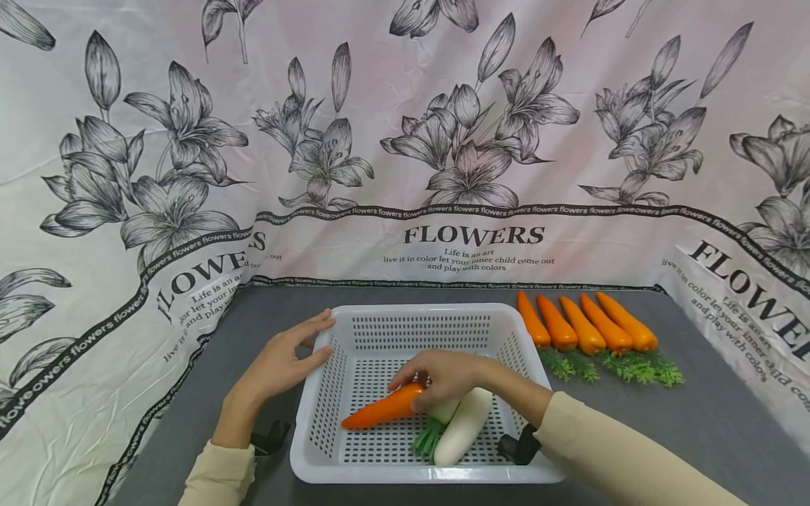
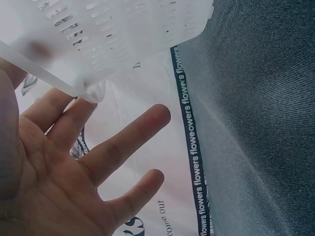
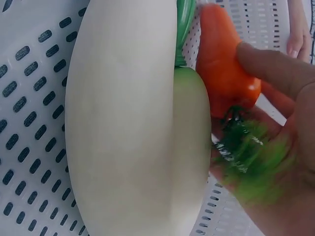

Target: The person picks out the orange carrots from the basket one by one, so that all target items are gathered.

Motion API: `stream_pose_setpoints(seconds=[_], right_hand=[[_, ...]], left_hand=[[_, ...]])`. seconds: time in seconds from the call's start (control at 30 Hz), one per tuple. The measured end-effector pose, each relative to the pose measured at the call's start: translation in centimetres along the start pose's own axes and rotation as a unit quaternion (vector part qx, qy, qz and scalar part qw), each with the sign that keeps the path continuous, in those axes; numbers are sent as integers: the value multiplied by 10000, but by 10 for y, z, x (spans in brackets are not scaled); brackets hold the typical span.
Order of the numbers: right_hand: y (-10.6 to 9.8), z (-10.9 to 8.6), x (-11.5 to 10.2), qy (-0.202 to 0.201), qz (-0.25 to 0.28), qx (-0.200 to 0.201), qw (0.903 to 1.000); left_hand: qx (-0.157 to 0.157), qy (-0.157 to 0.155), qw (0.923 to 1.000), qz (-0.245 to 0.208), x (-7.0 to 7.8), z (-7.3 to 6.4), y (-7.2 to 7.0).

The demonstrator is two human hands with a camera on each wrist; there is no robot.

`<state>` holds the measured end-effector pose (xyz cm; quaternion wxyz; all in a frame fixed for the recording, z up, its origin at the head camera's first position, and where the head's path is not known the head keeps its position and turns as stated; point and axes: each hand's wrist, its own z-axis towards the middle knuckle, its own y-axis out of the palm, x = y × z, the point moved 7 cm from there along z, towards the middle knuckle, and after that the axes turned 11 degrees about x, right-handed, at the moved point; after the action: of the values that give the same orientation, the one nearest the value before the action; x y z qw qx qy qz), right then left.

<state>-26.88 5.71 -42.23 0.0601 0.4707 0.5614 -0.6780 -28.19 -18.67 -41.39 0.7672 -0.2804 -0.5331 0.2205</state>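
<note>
Inside a white perforated plastic basket [image 1: 436, 308], my right hand [image 1: 446, 376] pinches an orange carrot [image 1: 378, 412] near its thick end, with the tip pointing left. The carrot's leafy green top [image 3: 251, 157] lies against the palm in the right wrist view. Beside this hand lie two white radishes: a large one [image 1: 465, 430] and, partly hidden by it, one with green stems [image 1: 429, 438]. My left hand [image 1: 281, 362] touches the basket's left rim near the back corner. Its fingers [image 2: 130, 140] are spread and mostly straight, some against the rim, others off it.
Several more carrots [image 1: 585, 330] lie in a row behind the basket's right side, green tops [image 1: 639, 367] toward me. A grey cloth [image 1: 633, 436] covers the table. White fabric printed with flowers [image 1: 468, 140] hangs along the back and sides.
</note>
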Motion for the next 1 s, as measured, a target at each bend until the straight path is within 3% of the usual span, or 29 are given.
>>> stream_pose_setpoints(seconds=[0.53, 0.73, 1.0], right_hand=[[-1, -5, 5, 172, 76, -170, 9997], [-17, -11, -1, 284, 204, 93, 9993], [-45, -22, -6, 83, 116, 410, 9991]], left_hand=[[0, -12, 10000, 53, -1, 0, 2], [0, -8, 10000, 83, 0, -1, 1], [4, -71, 10000, 64, 0, -1, 0]])
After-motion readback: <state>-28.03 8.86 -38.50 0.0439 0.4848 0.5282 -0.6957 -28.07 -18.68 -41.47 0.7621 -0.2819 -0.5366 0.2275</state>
